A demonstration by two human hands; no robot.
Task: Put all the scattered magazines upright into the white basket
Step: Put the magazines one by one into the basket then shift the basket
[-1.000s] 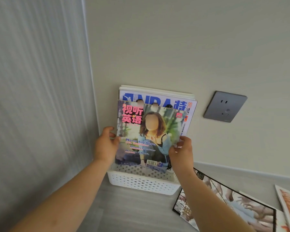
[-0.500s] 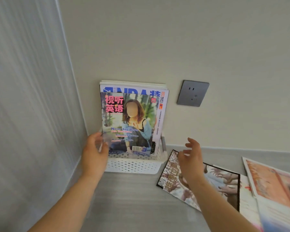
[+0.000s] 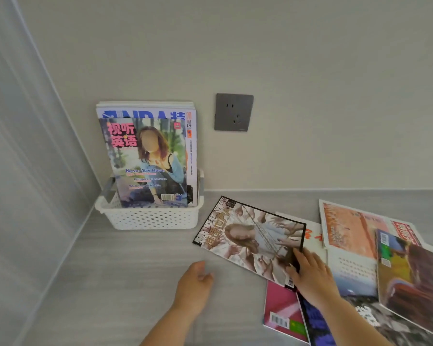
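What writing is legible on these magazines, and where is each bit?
"视听英语": front magazine in the basket.
"Never Say Never": same cover.
"NBA", lower half hidden: magazine behind it.
"2024": same magazine's right edge.
Black-edged magazine and the others lying flat: too blurred to read.

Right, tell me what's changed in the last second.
Both hands let go of the pink-titled glossy magazine, now standing upright in the white perforated plastic basket. The right hand moved down to the right; its fingers rest on a corner of the flat-lying black-bordered magazine. The left hand dropped away, open, above the grey surface. Basket, blue-titled magazine behind and grey wall socket stayed put.
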